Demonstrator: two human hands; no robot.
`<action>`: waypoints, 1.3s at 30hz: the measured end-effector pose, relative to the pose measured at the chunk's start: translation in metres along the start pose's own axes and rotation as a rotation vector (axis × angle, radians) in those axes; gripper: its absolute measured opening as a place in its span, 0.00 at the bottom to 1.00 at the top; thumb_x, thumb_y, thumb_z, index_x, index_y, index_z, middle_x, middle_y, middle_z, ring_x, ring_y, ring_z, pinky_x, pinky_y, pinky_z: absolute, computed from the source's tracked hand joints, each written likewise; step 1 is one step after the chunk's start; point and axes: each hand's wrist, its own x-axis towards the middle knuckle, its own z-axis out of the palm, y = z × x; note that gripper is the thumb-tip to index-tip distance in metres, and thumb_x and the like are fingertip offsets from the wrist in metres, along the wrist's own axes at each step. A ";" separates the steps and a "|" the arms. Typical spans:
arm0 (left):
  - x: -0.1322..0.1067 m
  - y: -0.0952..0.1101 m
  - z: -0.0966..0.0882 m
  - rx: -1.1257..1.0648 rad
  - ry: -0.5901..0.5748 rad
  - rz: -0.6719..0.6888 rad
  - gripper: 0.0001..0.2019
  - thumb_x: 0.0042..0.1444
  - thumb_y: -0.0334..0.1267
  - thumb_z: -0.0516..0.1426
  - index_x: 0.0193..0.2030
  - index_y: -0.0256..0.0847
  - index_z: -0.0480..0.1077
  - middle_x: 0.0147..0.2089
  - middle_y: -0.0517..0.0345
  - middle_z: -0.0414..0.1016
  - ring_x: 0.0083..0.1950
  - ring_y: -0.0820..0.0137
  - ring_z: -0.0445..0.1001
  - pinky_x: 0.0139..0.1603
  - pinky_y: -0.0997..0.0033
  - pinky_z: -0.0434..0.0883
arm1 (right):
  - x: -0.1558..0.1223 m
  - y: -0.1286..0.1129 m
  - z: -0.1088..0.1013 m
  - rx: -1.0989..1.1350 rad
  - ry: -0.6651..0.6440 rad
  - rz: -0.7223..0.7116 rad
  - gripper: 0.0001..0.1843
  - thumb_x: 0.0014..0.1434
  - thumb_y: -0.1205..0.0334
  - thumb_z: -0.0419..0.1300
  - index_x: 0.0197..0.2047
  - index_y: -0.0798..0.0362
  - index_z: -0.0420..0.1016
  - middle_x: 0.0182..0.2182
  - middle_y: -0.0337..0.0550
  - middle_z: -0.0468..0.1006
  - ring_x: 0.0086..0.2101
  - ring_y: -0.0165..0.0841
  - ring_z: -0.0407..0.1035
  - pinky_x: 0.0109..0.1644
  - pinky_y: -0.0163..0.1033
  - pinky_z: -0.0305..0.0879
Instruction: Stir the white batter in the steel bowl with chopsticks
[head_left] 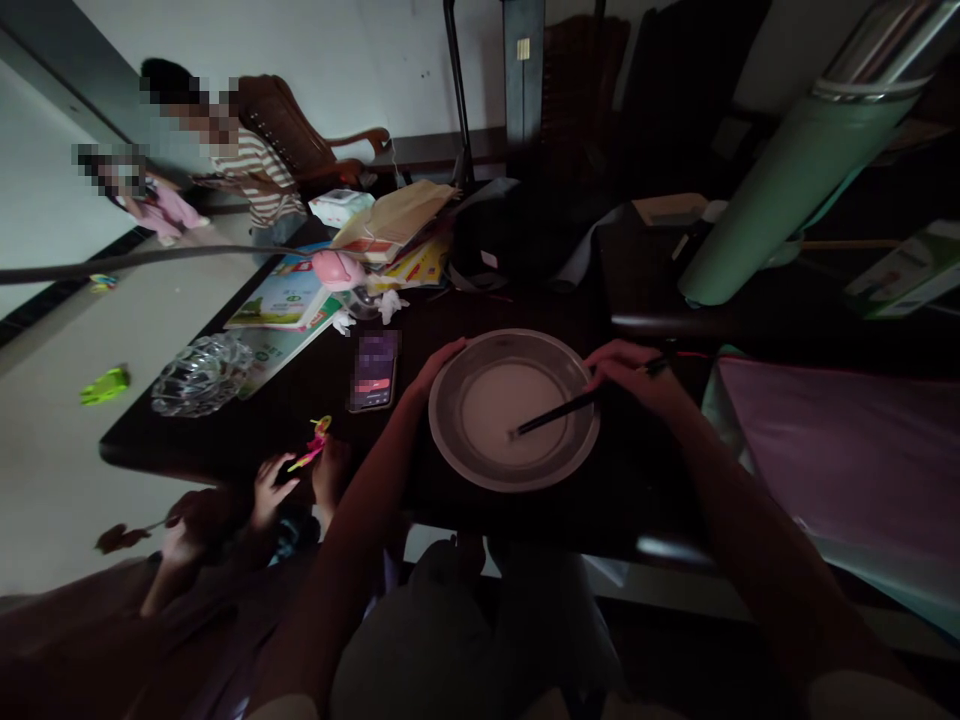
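Observation:
A round, shallow metal basin (441, 420) stands on the dark table in front of me. Pale, cloudy liquid (495, 400) covers its bottom. My left hand (441, 366) grips the basin's far left rim, its fingers partly hidden behind the edge. At the right rim, my right hand (626, 368) is closed round black chopsticks (559, 410), which slant down into the liquid. Their pale tips are near the middle of the basin; whether one or two sticks show is hard to tell in the dim light.
Left of the basin lie a lit phone (374, 372), a clear glass bowl (202, 376) and books (281, 290). Another person's hands (271, 485) hold a small colourful toy (318, 440) at the table edge. A green flask (795, 200) and a pink folder (847, 440) are on the right.

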 end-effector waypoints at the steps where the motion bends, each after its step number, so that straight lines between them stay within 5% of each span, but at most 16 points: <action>1: 0.000 0.000 0.000 0.006 -0.001 0.000 0.18 0.62 0.43 0.56 0.52 0.35 0.76 0.36 0.54 0.83 0.39 0.64 0.82 0.44 0.69 0.76 | 0.000 0.000 0.004 -0.012 -0.037 -0.014 0.10 0.62 0.53 0.60 0.40 0.48 0.80 0.29 0.39 0.83 0.34 0.35 0.78 0.39 0.40 0.71; 4: 0.001 0.000 0.000 0.007 0.009 -0.008 0.18 0.62 0.44 0.55 0.52 0.34 0.76 0.35 0.54 0.83 0.38 0.64 0.82 0.42 0.70 0.76 | 0.001 0.000 0.004 -0.048 0.027 -0.039 0.09 0.61 0.53 0.61 0.39 0.48 0.80 0.32 0.41 0.84 0.36 0.37 0.79 0.41 0.41 0.72; 8: 0.002 0.001 0.000 0.014 0.019 -0.004 0.18 0.62 0.43 0.55 0.53 0.35 0.76 0.36 0.54 0.83 0.39 0.64 0.82 0.42 0.69 0.76 | 0.001 -0.003 -0.014 -0.023 0.221 -0.016 0.12 0.64 0.51 0.58 0.39 0.48 0.79 0.22 0.38 0.80 0.28 0.35 0.77 0.36 0.40 0.70; 14: -0.001 0.002 0.003 0.001 0.033 -0.016 0.17 0.65 0.40 0.51 0.50 0.36 0.77 0.34 0.55 0.83 0.39 0.64 0.82 0.44 0.70 0.76 | 0.000 -0.002 0.000 -0.008 -0.041 0.002 0.10 0.62 0.53 0.60 0.40 0.48 0.80 0.29 0.40 0.84 0.34 0.36 0.79 0.40 0.41 0.72; 20: -0.001 0.002 0.003 -0.019 -0.011 -0.010 0.17 0.64 0.41 0.52 0.49 0.35 0.77 0.37 0.54 0.84 0.39 0.66 0.82 0.44 0.71 0.76 | 0.001 -0.005 -0.014 -0.021 0.193 0.003 0.11 0.63 0.53 0.58 0.40 0.48 0.79 0.23 0.38 0.80 0.28 0.35 0.77 0.36 0.40 0.70; 26: -0.001 0.003 0.003 0.015 0.019 0.007 0.16 0.64 0.40 0.52 0.49 0.36 0.78 0.33 0.56 0.83 0.37 0.66 0.82 0.41 0.72 0.76 | 0.001 -0.004 -0.001 -0.019 -0.036 -0.006 0.11 0.62 0.52 0.60 0.40 0.48 0.80 0.30 0.40 0.84 0.35 0.37 0.79 0.41 0.41 0.71; 32: -0.001 0.001 0.002 -0.018 0.001 -0.001 0.16 0.63 0.42 0.54 0.51 0.36 0.77 0.36 0.54 0.83 0.40 0.64 0.82 0.45 0.69 0.76 | 0.001 -0.007 -0.014 -0.053 0.187 0.018 0.11 0.63 0.52 0.59 0.39 0.47 0.79 0.23 0.38 0.81 0.29 0.37 0.77 0.37 0.42 0.70; 39: -0.001 0.002 0.002 -0.031 0.046 -0.031 0.17 0.65 0.41 0.52 0.50 0.35 0.77 0.34 0.55 0.83 0.36 0.66 0.81 0.40 0.72 0.76 | 0.001 -0.005 0.001 -0.045 -0.040 -0.023 0.10 0.62 0.54 0.59 0.41 0.47 0.80 0.31 0.40 0.84 0.36 0.37 0.79 0.43 0.42 0.72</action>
